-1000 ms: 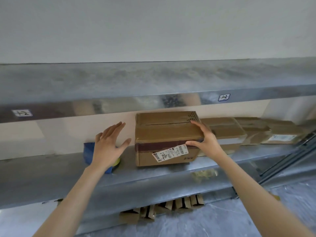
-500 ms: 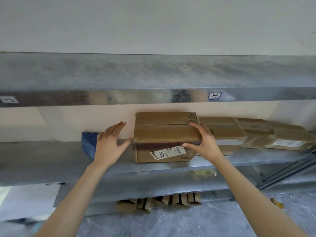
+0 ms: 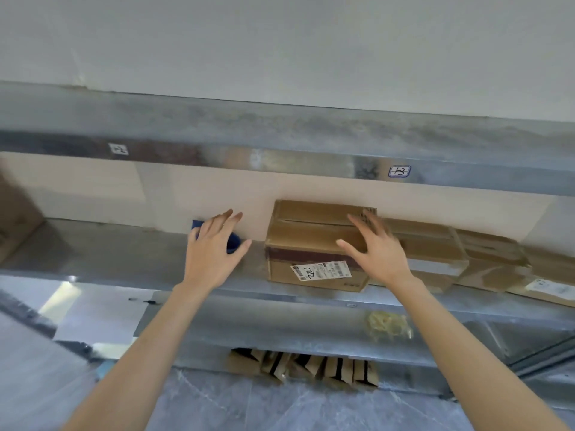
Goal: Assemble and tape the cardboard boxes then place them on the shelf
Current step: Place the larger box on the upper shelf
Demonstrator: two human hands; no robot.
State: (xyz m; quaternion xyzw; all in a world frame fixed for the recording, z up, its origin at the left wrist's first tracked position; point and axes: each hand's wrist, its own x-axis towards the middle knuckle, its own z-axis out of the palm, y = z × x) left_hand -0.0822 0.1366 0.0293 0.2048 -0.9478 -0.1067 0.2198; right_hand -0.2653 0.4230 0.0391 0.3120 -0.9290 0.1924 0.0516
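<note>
A taped brown cardboard box with a white shipping label on its front stands on the metal shelf, close to the back wall. My right hand hovers in front of the box's right top corner, fingers spread and straight, apparently just off the cardboard. My left hand is raised to the left of the box with straight fingers and holds nothing; a gap separates it from the box's left side.
More brown boxes sit in a row to the right of the labelled one. A blue object lies behind my left hand. An upper shelf hangs overhead. Flattened cardboard is stored under the shelf, above a grey floor.
My right hand has let go of the box's right top corner and opened. The left hand stays open beside the box. The view has swung left and tilted.
</note>
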